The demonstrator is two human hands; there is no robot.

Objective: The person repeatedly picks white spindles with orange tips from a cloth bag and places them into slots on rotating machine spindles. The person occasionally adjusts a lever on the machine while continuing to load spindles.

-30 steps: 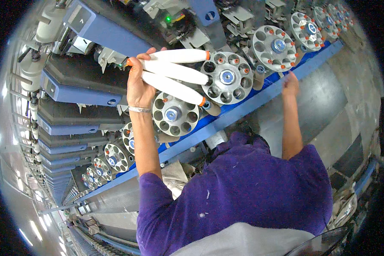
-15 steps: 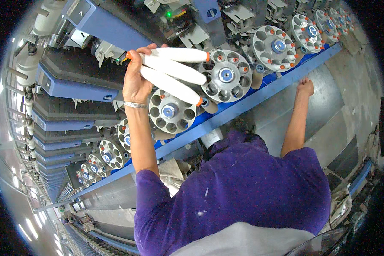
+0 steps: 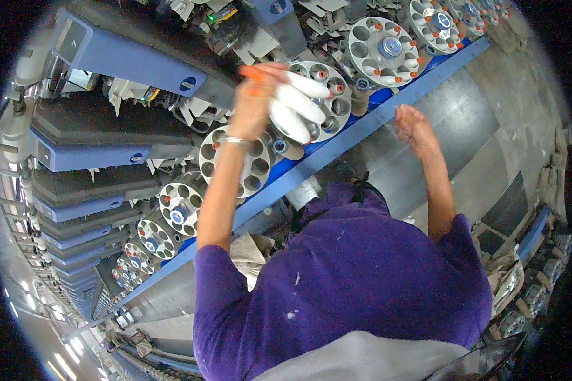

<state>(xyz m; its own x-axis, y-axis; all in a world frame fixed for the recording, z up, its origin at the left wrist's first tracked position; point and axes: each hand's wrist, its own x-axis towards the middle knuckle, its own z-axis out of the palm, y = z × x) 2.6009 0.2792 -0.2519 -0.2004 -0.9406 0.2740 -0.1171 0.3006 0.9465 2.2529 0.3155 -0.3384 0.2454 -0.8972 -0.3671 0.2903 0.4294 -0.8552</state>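
My left hand (image 3: 258, 95) is closed round the orange tube ends of three white yarn bobbins (image 3: 299, 101). Their thick white bodies fan out to the right, over a round grey magazine (image 3: 343, 117) with ringed pockets. The hand and orange ends are blurred by motion. Below my left wrist, a second round magazine (image 3: 255, 166) is partly covered by my forearm. My right hand (image 3: 415, 129) is over the floor side of the blue rail, fingers loosely bent and somewhat apart, with nothing visible in it.
A long blue rail (image 3: 362, 127) runs diagonally in front of the row of magazines. Another magazine (image 3: 388, 51), farther right, has orange-tipped tubes in its pockets. Blue-and-black machine heads (image 3: 127, 54) line the left. Grey floor (image 3: 451, 120) lies to the right of the rail.
My left hand has moved right and the bobbins now overlap the magazine more. My right hand has shifted left towards the rail, its fist loosened. The machine has slid left in view.
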